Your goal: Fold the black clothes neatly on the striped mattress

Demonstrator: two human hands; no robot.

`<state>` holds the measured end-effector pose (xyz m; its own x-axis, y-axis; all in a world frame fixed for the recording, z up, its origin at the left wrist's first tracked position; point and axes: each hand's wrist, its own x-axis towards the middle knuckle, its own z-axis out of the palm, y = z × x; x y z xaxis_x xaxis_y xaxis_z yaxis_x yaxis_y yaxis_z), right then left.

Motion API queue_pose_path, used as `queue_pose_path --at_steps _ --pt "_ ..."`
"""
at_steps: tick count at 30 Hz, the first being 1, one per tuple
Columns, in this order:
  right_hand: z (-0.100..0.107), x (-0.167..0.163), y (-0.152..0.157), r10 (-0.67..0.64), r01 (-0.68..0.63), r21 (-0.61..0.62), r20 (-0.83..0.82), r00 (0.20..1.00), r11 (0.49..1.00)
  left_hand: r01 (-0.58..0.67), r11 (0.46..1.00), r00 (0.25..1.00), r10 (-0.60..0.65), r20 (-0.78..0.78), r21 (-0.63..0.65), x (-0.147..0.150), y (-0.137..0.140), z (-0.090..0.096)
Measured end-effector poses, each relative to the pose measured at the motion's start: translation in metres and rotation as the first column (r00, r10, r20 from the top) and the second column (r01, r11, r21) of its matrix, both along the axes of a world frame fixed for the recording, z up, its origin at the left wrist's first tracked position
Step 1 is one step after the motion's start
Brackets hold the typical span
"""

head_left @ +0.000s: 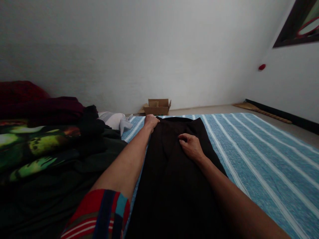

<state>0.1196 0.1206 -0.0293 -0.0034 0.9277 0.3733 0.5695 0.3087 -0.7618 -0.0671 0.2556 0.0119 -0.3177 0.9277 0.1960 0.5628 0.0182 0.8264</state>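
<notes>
Garment (171,186), dark: laid out lengthwise, creases remaining; left hand's (151,122) fingers pinching far left corner; right hand's (191,146) curled, grip unclear.

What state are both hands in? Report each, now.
Left hand: closed on the far left corner of the dark garment.
Right hand: loosely curled over it; whether it grips cannot be told.
</notes>
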Motion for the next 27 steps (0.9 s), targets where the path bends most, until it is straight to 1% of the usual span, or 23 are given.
queue_pose_path --at_steps 3,8,11,14,17,20,22,25,27 --pt "0.000 0.000 0.000 0.003 -0.003 0.005 0.002 1.000 1.000 -0.012 1.000 0.995 0.009 0.098 0.028 0.000 0.000 -0.003" --pt "0.000 0.000 0.000 -0.001 0.001 0.004 0.010 1.000 1.000 0.009 0.999 0.981 -0.016 0.196 0.033 -0.002 -0.003 -0.005" --pt "-0.001 0.000 0.001 -0.004 0.005 -0.006 0.014 1.000 1.000 0.030 0.999 0.972 -0.023 0.232 -0.026 -0.005 -0.008 -0.009" --pt "0.000 0.000 0.001 -0.005 0.006 -0.011 0.019 1.000 1.000 0.005 0.995 0.971 0.018 0.240 -0.095 -0.007 -0.011 -0.016" --pt "0.000 0.000 0.002 -0.004 0.005 -0.014 0.022 1.000 1.000 -0.006 0.994 0.971 0.031 0.235 -0.106 -0.008 -0.011 -0.021" --pt "0.000 0.001 0.002 -0.002 0.002 -0.011 0.022 1.000 1.000 0.010 0.995 0.980 0.010 0.198 -0.099 -0.007 -0.008 -0.022" --pt "0.000 0.001 0.001 0.000 0.000 -0.008 0.022 1.000 1.000 -0.005 0.996 0.990 0.017 0.140 -0.089 -0.006 -0.006 -0.023" --pt "0.000 0.001 0.000 0.001 -0.001 -0.004 0.027 1.000 1.000 -0.074 0.995 0.997 0.074 0.003 -0.066 -0.004 -0.001 -0.025" --pt "0.000 0.001 0.000 -0.001 0.001 -0.004 0.032 0.999 1.000 -0.108 0.992 0.989 0.101 -0.106 -0.067 -0.002 0.000 -0.026"
